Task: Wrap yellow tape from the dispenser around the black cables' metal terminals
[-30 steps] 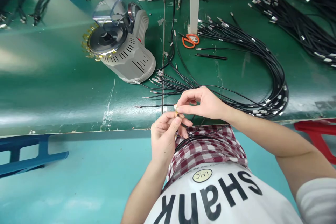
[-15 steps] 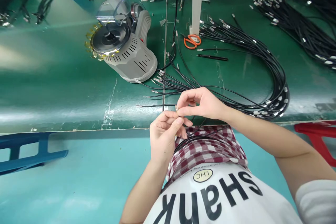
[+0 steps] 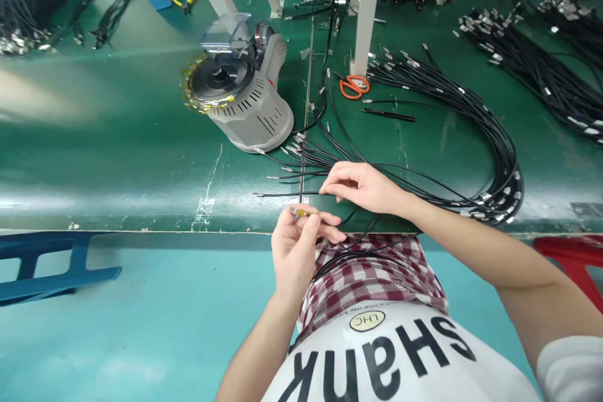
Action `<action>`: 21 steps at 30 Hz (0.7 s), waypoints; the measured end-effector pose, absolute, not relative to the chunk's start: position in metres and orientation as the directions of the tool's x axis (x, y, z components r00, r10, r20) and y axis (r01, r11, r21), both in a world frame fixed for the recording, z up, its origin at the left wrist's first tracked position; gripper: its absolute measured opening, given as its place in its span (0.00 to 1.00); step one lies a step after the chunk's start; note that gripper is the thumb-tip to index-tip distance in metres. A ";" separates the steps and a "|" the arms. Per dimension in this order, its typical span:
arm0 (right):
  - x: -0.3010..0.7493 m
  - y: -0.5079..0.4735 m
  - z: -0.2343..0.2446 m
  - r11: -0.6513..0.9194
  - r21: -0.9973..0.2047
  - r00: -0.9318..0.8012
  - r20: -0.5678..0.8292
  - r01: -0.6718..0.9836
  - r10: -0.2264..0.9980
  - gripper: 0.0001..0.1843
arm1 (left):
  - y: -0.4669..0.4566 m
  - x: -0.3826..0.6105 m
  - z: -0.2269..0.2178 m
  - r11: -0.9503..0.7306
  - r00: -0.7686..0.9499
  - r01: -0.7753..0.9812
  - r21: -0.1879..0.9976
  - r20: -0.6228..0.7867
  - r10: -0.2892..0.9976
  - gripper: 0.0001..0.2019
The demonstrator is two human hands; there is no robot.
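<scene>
My left hand point(image 3: 299, 245) is pinched shut on a small piece with yellow tape point(image 3: 300, 213), which could be a cable end; its fingers hide most of it. My right hand point(image 3: 362, 187) rests apart from it, above the bench edge, with fingers loosely apart and nothing visible in them. Just beyond that hand, thin black cables point(image 3: 325, 166) with metal terminals fan out across the green bench point(image 3: 117, 157). A long loop of the same cable point(image 3: 490, 144) curves off to the right.
A grey rotary tape dispenser point(image 3: 252, 113) with yellow tape pieces stands beyond my hands. Orange scissors point(image 3: 353, 86), a black pen point(image 3: 389, 115), white posts point(image 3: 366, 12) and more cable bundles point(image 3: 522, 69) lie further on. A checked cloth point(image 3: 367, 276) covers my lap.
My hands have come apart. The right hand has let go and moved right, while the left has drawn back toward me with the yellow-taped piece. The view has shifted slightly.
</scene>
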State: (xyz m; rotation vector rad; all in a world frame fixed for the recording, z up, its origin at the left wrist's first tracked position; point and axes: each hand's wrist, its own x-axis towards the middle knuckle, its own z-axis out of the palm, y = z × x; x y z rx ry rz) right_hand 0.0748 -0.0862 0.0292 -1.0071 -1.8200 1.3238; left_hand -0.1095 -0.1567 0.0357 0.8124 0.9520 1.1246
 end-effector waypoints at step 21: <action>0.061 -0.109 0.058 0.117 -0.841 -0.608 -0.278 0.528 0.744 0.10 | -0.185 -0.205 0.020 0.145 -0.375 0.214 0.966 -0.056 0.925 0.18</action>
